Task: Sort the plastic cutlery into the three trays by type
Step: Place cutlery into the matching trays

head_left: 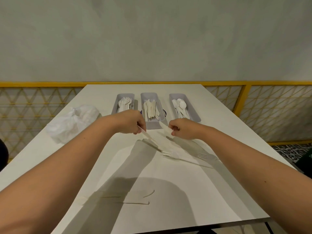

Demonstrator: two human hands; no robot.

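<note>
forearms (67,174) out, left hand (130,121) pinches fork (152,141) below it, right hand (182,129) pinches white utensil (166,130).

both hands are out over the white worktop (168,191). left hand (131,122) pinches a long white cutlery piece (150,137) that slants down toward the worktop. right hand (183,130) grips a second white piece (166,128) by one end. just beyond them are three grey trays side by side: forks in the left tray (125,95), knives in the middle tray (152,124), spoons in the right tray (193,112). a loose fork (205,156) lies by the right forearm, and a crumpled plastic bag (72,124) sits off to the left.
</note>
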